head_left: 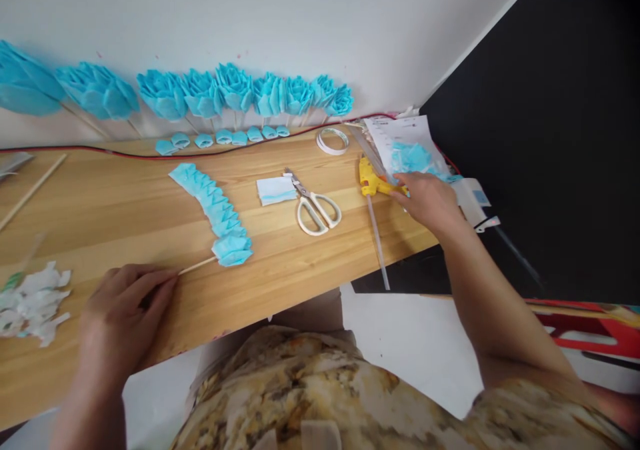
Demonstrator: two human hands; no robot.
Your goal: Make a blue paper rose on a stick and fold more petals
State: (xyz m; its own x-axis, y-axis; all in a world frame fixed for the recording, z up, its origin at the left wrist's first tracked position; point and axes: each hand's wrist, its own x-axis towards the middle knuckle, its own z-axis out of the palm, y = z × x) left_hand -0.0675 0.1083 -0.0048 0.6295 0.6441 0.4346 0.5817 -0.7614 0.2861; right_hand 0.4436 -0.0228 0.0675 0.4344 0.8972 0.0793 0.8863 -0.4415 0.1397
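My left hand (pixel 123 310) rests at the table's front left, fingers closed in a pinch on a thin wooden stick (pixel 197 265). At the stick's far end is a small blue paper flower (pixel 233 248), lying on the table. A row of folded blue petals (pixel 213 200) lies in a curve just behind it. On the right, the yellow hot glue gun (pixel 371 178) has its handle between the thumb and fingers of my right hand (pixel 430 200). A translucent glue stick (pixel 378 240) extends from the gun past the table edge.
Finished blue flowers (pixel 200 92) on sticks lean against the wall, with several small blue rolled pieces (pixel 231 137) below. White-handled scissors (pixel 319 211), a folded blue-white piece (pixel 274 191) and a tape roll (pixel 333 141) lie mid-table. White scraps (pixel 37 300) are at left, a black panel (pixel 540 137) at right.
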